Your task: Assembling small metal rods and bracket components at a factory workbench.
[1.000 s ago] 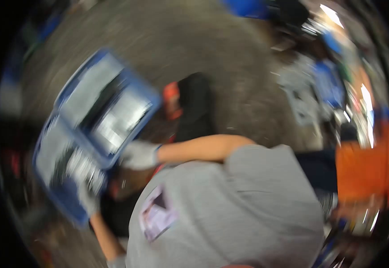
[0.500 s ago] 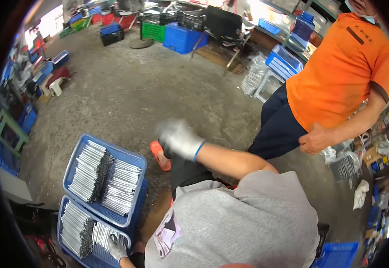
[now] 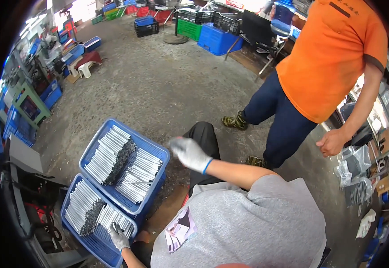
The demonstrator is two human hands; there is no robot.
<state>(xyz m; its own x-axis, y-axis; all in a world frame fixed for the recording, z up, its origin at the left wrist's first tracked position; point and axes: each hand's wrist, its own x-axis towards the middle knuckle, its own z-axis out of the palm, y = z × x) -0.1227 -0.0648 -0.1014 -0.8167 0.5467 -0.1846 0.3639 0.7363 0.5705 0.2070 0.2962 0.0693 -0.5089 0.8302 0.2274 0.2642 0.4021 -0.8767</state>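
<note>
Worn grey floor (image 3: 158, 89) is being stood on by a person in orange (image 3: 328, 62); green crate (image 3: 189, 29) and blue crate (image 3: 217, 41) are being stored far side. Silvery rods (image 3: 109, 218) are being held in near basket (image 3: 100, 243), more in far basket (image 3: 152, 149) just beside. Gloved left hand (image 3: 120, 239) is being rested at near-basket rods; whether any are being gripped can't be told. Gloved right hand (image 3: 190, 154) is being held by the thigh (image 3: 205, 138), fingers blurred, grip can't be told. Probably best: small parallel bundles being handled, ends being lined up, neighbours not being dragged.
</note>
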